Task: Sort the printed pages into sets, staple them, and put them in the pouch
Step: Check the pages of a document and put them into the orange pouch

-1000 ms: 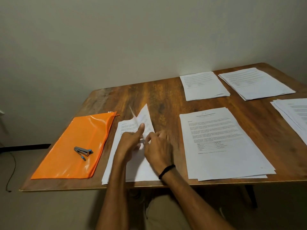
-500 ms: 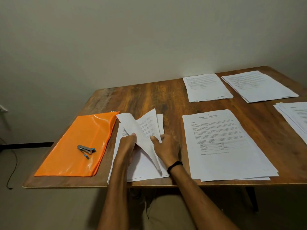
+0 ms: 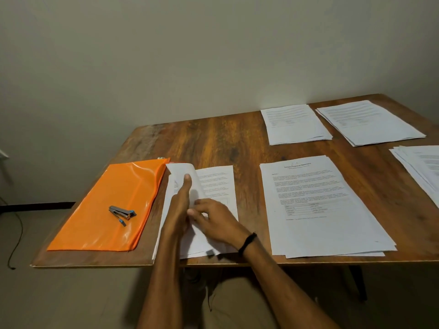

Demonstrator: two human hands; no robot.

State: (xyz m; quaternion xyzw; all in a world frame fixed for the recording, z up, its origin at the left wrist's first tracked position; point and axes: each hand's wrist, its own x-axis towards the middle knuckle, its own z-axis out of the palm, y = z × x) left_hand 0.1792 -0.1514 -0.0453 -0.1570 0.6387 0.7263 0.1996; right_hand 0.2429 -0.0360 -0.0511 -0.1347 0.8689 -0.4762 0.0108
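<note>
A set of printed pages (image 3: 219, 184) lies near the table's front edge, just right of the orange pouch (image 3: 114, 186). Its top sheets (image 3: 177, 169) are curled up and over towards the left. My left hand (image 3: 180, 200) holds these turned sheets, with the thumb lying on the paper and the fingers hidden behind it. My right hand (image 3: 213, 219), with a black band at the wrist, pinches the sheets' lower edge with curled fingers. A small grey and blue stapler (image 3: 122, 213) rests on the pouch, apart from both hands.
Several other paper stacks lie on the wooden table (image 3: 213, 138): a large stack (image 3: 320, 205) at the front right, two stacks (image 3: 293, 124) (image 3: 370, 122) at the back, and one (image 3: 422, 167) cut off at the right edge. A wall stands behind the table.
The lifted sheets have swung further over to the left and now curl above the set. My right hand slid left to their lower edge; my left thumb now lies on the paper.
</note>
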